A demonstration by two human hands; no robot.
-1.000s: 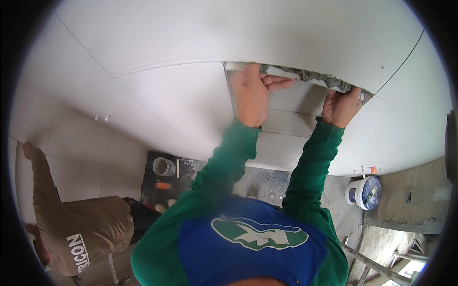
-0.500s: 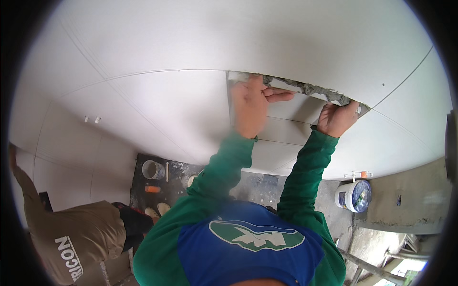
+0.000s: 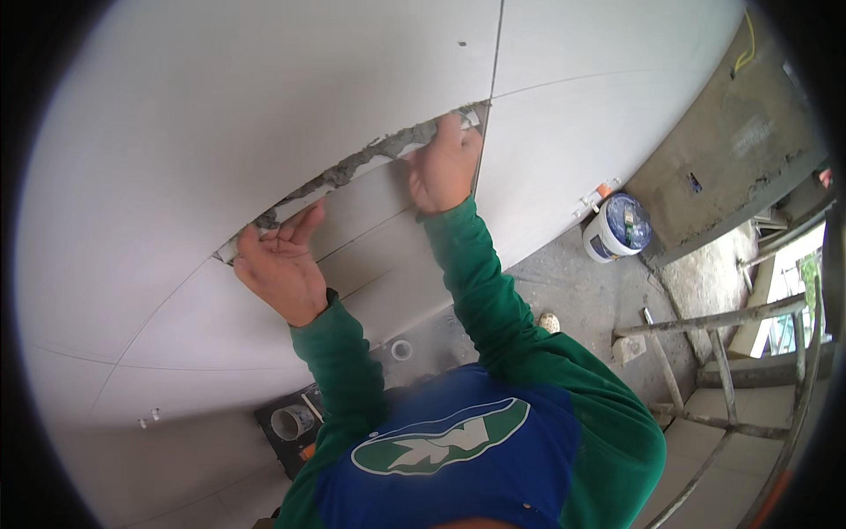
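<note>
A narrow white tile strip (image 3: pixel 363 170) runs along the upper edge of a rectangular recess (image 3: pixel 374 210) in the pale tiled wall. Lumpy grey mortar (image 3: pixel 388 147) lies along the strip, against the wall tile above. My left hand (image 3: pixel 284 271) grips the strip near its left end, some fingers stretched along its underside. At the other end, my right hand (image 3: pixel 448 172) has its fingers curled round the strip beside the recess's right edge. Parts of the fingertips are hidden behind the strip and mortar.
A white bucket (image 3: pixel 608 238) stands by the wall at right, with pipe stubs (image 3: pixel 586 204) near it. Metal scaffolding (image 3: pixel 724 375) rises at lower right. On the floor are a small round cup (image 3: pixel 401 350) and a grey pail (image 3: pixel 291 423).
The view has swung, bringing the scaffolding further into sight and taking the other person out. My left hand, blurred before, is now at the strip's left end; my right stays at the right end.
</note>
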